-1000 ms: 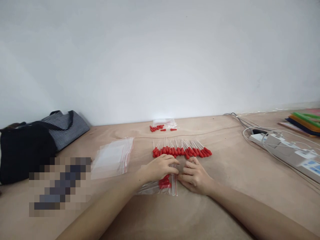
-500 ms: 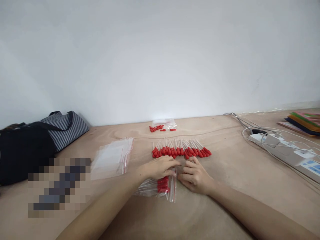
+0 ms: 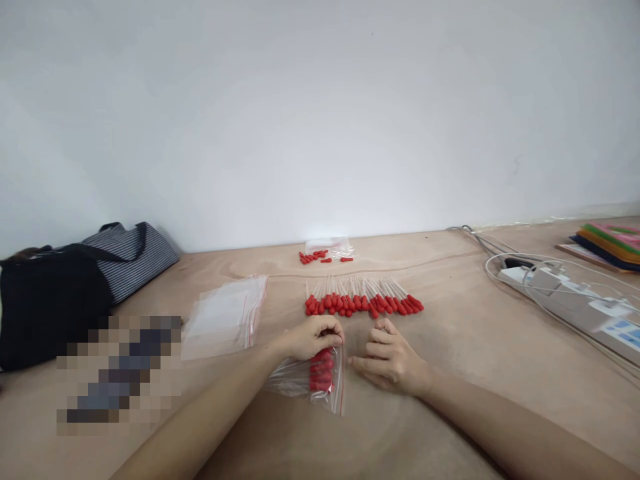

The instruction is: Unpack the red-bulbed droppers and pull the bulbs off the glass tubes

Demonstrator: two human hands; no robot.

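A clear zip-lock bag lies on the table with several red-bulbed droppers inside, their clear stems pointing left. My left hand pinches the bag's upper corner near the red-lined zip edge, thumb and fingertips together. Just right of the bag, my right hand rests by the table, fingers loosely bent and apart, touching neither bag nor dropper. Beyond both hands runs a long row of loose droppers, red bulbs toward me and pale stems pointing away.
Flat zip-lock bags are stacked at left. Near the wall lie loose red bulbs, thin clear tubes and a bag. A power strip with cables stands right, coloured folders behind it. A striped bag sits far left.
My left hand has drawn back slightly left and closed on the bag's corner. The bag has shifted a little left and toward me. My right hand is now farther from the bag.
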